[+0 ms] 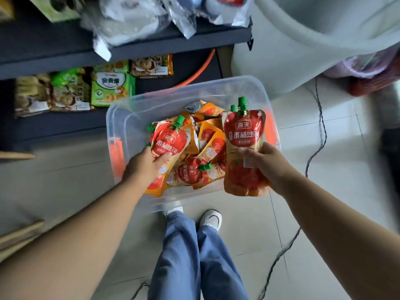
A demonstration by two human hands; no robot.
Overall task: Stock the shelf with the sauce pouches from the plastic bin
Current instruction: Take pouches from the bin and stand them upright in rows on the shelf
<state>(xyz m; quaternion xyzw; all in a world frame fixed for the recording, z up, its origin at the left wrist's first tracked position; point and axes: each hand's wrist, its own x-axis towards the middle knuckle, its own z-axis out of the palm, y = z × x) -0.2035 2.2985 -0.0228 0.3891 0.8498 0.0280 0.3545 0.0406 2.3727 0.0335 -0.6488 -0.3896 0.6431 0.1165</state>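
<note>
A clear plastic bin (151,105) stands on the floor with several red and orange sauce pouches (207,148) with green caps piled inside. My left hand (142,167) grips a pouch (171,141) at the bin's left side, thumb across its front; another pouch seems to lie behind it. My right hand (266,163) holds an upright pouch (244,137) above the bin's right edge, with a second green cap showing just behind it. The dark shelf (54,53) rises at the upper left.
Green and brown snack packets (108,87) lie on the lower shelf level and silver bags (129,20) on the upper one. An orange hose (203,66) runs behind the bin. A black cable (318,148) trails over the tiles at right. My feet (211,219) stand just below the bin.
</note>
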